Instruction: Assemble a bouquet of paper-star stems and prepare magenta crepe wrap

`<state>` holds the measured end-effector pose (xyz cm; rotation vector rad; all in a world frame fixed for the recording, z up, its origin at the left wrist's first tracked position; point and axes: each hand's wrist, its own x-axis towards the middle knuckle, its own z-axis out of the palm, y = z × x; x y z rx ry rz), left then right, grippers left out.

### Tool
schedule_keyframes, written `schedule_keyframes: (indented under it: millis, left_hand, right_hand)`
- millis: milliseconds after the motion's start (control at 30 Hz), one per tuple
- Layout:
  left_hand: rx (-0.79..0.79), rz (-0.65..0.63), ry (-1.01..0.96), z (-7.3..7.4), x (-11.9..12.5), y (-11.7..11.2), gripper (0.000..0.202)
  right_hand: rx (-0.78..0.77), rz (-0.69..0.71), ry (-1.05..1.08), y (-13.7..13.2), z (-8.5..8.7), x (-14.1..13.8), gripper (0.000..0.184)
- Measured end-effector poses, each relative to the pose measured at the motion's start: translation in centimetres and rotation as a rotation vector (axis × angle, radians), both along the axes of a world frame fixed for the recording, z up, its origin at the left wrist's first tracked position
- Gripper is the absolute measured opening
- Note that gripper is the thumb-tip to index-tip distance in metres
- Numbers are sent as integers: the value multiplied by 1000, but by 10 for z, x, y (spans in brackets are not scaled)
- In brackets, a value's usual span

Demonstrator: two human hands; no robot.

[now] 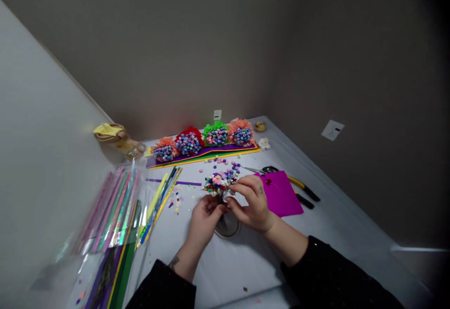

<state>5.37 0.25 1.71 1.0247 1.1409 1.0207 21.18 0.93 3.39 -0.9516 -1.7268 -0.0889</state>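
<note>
My left hand (204,217) and my right hand (251,203) meet at the middle of a white table (337,220). Both are closed around the stems of a small bunch of colourful paper stars (220,182), which stands up between them. The left fingers pinch the stems low down. The right fingers curl over the bunch's right side. Under my hands lies a roll of tape (228,228), partly hidden. Loose paper stars (225,162) lie scattered just beyond the bunch.
Several finished star bouquets (204,141) in crepe paper lie on coloured sheets (207,155) at the back. A magenta sheet (281,192), scissors (269,169) and yellow-handled pliers (302,187) lie to the right. Bags of paper strips (116,210) are on the left; a ribbon spool (114,133) beyond.
</note>
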Motion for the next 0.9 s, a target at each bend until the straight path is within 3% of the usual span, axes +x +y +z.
schedule_keyframes:
  millis: [167, 500, 667, 900]
  left_hand:
    - [-23, 37, -26, 4, 2, -1, 27]
    - [-20, 49, -52, -4, 1, -2, 26]
    - [15, 56, 21, 0, 4, -3, 24]
    - [-12, 78, -7, 2, 10, -4, 26]
  right_hand:
    - [-21, -55, 35, 0, -1, -2, 16]
    - [-118, -146, 27, 2, -6, -7, 18]
    - [-206, -146, 122, 3, -5, -11, 15]
    - [-168, -168, 133, 2, -2, -12, 8]
